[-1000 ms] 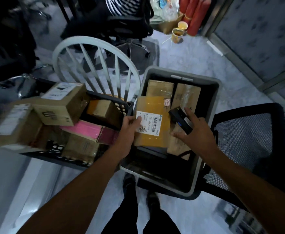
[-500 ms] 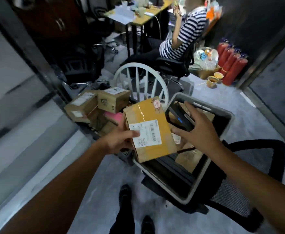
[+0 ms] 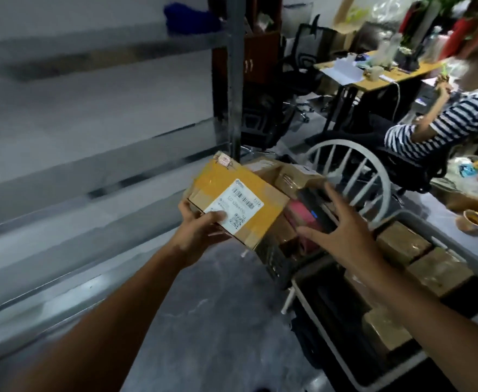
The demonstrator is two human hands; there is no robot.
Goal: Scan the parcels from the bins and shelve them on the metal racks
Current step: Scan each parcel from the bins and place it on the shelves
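Several shelves of a metal rack (image 3: 90, 165) fill the left side. At lower right, a grey bin (image 3: 410, 219) holds brown parcels. Between them the left hand (image 3: 201, 233) grips a yellow-taped parcel (image 3: 232, 205) in mid-air, thumb on its label. The right hand (image 3: 342, 230) spreads straight fingers against a black scanner (image 3: 314, 210).

There were two bare hands, the left hand (image 3: 201, 233) and the right hand (image 3: 342, 239). There was one yellow-taped cardboard parcel (image 3: 232, 199), one black handheld scanner (image 3: 315, 213), one grey plastic bin (image 3: 403, 216) with at least three brown wrapped parcels (image 3: 438, 274), one pink parcel (image 3: 294, 212), one white spindle-back chair (image 3: 353, 171) and two orange paper bowls (image 3: 472, 219).
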